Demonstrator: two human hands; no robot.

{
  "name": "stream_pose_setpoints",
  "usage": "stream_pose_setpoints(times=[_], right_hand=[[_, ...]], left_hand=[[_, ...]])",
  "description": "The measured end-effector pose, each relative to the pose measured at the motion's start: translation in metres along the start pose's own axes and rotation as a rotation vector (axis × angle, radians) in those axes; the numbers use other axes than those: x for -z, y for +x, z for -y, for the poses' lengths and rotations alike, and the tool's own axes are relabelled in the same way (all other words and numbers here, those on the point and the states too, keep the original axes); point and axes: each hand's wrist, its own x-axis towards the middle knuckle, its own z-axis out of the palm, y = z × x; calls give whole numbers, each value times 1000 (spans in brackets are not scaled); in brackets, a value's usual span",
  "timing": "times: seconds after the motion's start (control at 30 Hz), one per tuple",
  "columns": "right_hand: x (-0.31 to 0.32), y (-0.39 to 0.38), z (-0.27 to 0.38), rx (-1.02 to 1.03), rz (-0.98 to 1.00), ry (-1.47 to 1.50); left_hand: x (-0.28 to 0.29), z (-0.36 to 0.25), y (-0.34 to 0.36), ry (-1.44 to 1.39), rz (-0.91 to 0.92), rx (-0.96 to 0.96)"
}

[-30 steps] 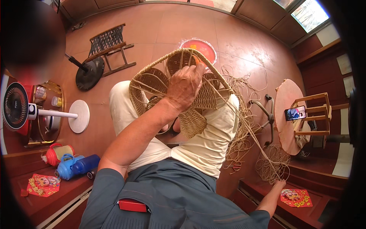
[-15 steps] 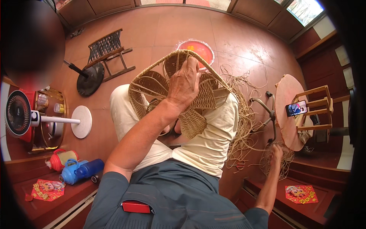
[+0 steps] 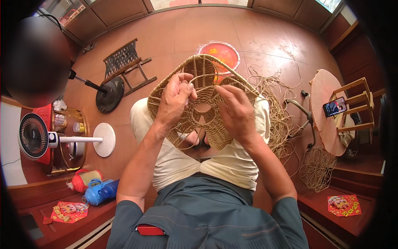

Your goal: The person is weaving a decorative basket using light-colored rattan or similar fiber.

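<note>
Shirt (image 3: 199, 222), blue-grey, fills the near edge of my view, and ahead of it both bare forearms (image 3: 141, 174) angle inward. I read the left hand (image 3: 175, 97) as pinched, thumb and forefinger together on a pale strand (image 3: 204, 75), its remaining fingers curled. The right hand (image 3: 238, 112) is turned back-up, fingers half bent and pointing across toward the left; their tips come up to the strand, but I cannot tell from here whether they grip it. Just beneath both hands I have the woven basket (image 3: 213, 120), resting across the cream trousers (image 3: 182, 172) between the knees, its petal-shaped panels set around a round opening. On the floor (image 3: 199, 25) to the right lies a loose heap of twine (image 3: 277, 120), and past the basket's far rim I make out a round red thing (image 3: 227, 56) with a pale edge.
</note>
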Motion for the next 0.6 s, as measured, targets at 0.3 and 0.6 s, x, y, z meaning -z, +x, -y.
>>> stream_pose_setpoints(times=[0.3,0.6], right_hand=[[-52,1,1,103,84,-307],[-53,-6,5,36,208,-478]], left_hand=[[9,-23,30,195,-107,-98],[-18,-29,55,835,-77,-566]])
